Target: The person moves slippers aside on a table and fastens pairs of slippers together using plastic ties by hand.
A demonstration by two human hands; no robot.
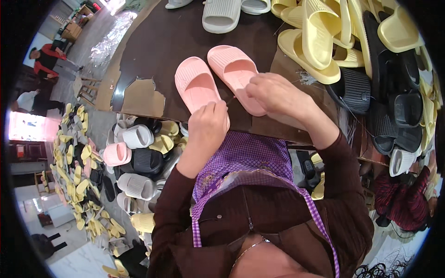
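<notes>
Two pink slide sandals lie side by side on the dark table, toes pointing away from me. My left hand is closed over the heel end of the left pink slide, its fingers curled onto the footbed. With bent fingers, my right hand grips the side edge of the right pink slide near its heel. The thumb of my right hand is hidden, and whether a small thing is pinched there cannot be seen.
Grey slides stand at the table's far edge. Yellow slides and black slides are heaped at the right. Below left are mixed slides, with a large pile on the floor. Other people are farther off.
</notes>
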